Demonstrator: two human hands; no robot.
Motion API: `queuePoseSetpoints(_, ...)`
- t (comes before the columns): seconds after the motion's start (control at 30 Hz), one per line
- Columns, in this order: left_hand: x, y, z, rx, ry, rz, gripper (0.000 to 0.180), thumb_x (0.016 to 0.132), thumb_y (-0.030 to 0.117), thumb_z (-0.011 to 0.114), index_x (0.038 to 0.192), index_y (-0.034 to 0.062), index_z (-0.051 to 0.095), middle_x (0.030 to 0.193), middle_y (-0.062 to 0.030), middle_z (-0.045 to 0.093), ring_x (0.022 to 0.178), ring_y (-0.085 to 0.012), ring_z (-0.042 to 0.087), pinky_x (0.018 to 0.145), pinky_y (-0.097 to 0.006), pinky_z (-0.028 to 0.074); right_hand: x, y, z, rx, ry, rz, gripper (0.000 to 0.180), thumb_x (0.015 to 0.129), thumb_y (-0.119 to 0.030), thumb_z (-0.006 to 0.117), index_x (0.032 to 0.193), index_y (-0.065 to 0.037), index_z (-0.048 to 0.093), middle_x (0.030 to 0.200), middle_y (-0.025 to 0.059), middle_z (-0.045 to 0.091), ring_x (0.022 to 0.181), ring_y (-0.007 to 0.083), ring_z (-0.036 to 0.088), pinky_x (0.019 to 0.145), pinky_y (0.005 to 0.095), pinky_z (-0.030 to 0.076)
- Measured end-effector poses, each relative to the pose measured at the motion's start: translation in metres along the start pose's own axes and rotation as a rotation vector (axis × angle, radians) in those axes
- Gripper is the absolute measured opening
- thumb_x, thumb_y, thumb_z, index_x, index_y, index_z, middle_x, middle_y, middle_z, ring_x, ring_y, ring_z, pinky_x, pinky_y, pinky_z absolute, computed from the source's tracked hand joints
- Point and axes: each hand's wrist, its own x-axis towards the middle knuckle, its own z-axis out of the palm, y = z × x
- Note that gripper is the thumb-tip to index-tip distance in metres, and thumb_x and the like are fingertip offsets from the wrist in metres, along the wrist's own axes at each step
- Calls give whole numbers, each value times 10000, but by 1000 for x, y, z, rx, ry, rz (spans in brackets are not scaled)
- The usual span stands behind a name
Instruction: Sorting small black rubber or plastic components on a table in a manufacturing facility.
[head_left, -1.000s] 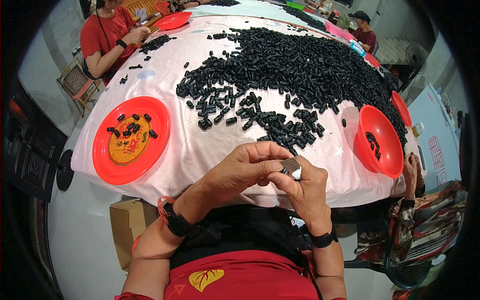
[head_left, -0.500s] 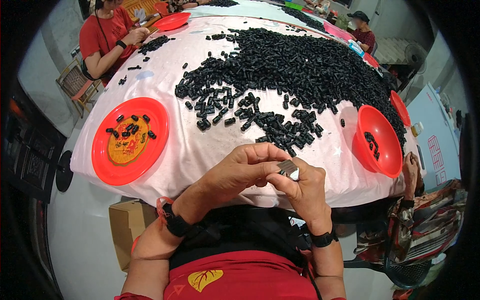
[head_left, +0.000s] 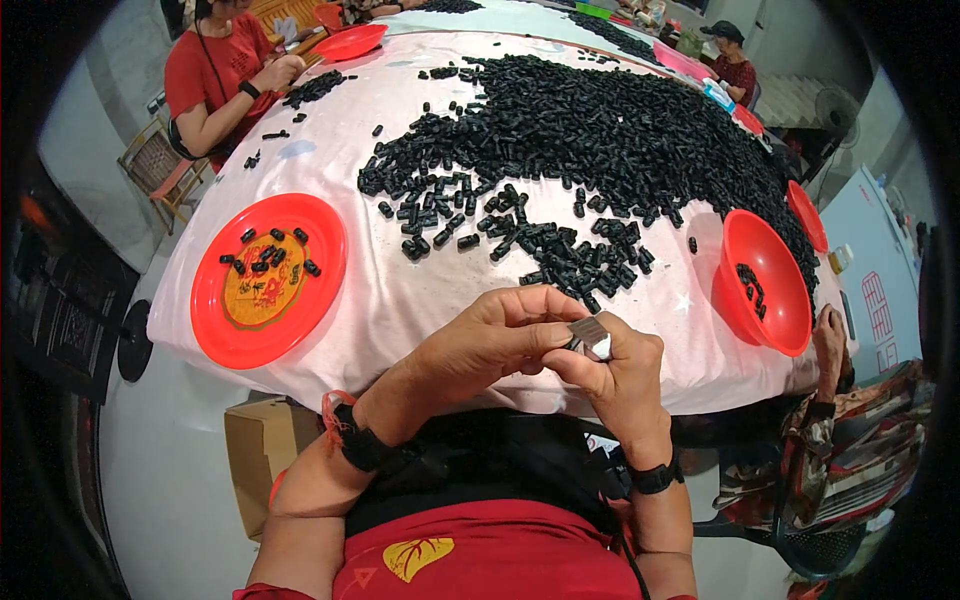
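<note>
Above the near edge of the table, my two hands meet. In a closed thumb-and-finger grip, my right hand (head_left: 622, 378) holds a small flat silver metal piece (head_left: 592, 338), its ribbed face turned up. My left hand (head_left: 492, 335) is pinched against it from the left. A dark bit of a small black part (head_left: 573, 344) shows between the fingertips; most of it is hidden. Just beyond my hands lie loose short black cylindrical parts (head_left: 560, 258), which run back into a large heap (head_left: 640, 130).
A red plate (head_left: 210, 320) with several black parts lies at left, a red bowl (head_left: 775, 265) with several more at right. A cardboard box (head_left: 262, 440) stands below the table. Other people sit around: one in red (head_left: 215, 90) far left, another's hand (head_left: 828, 345) rests at right.
The whole view has shifted slightly, so everything sits a little further right. My hands keep the same grip, with the silver piece tilted slightly differently and the dark bit showing more.
</note>
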Motion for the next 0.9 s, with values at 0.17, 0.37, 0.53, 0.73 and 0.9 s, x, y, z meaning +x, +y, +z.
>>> queuePoseSetpoints(0.17,1,-2,-1,-3,13,-3,314,889,181,610,1154,32,531,1001,-22,612,833,-61,599,720,-189,495,1,-2,2,26,-1,9,381,711,-405,758,760,-47,637,586,103,596,500,242,601,459,312,453)
queuePoseSetpoints(0.37,1,-1,-3,0,-16,10,321,891,192,608,1161,38,529,1002,-17,612,837,-62,599,726,-191,497,1,-3,2,-19,12,1,354,711,-377,766,774,-50,646,602,105,607,508,234,607,463,308,454)
queuePoseSetpoints(0.53,0,0,0,11,0,17,318,897,198,600,1162,38,529,998,-9,610,835,-54,595,716,-184,492,1,-3,1,15,-4,17,348,720,-368,760,783,-45,647,611,112,612,509,244,608,460,312,451)
queuePoseSetpoints(0.73,1,-1,-2,24,14,15,296,909,195,584,1157,40,534,997,-6,609,836,-44,589,712,-178,486,-1,-1,7,-17,34,-13,333,740,-352,749,790,-39,645,608,114,608,505,244,607,460,312,451)
queuePoseSetpoints(0.9,1,0,-1,20,1,15,272,920,194,568,1148,48,541,987,-1,608,831,-40,585,710,-180,485,1,-6,3,13,1,8,323,748,-328,745,810,-27,645,617,127,613,522,263,617,461,319,454)
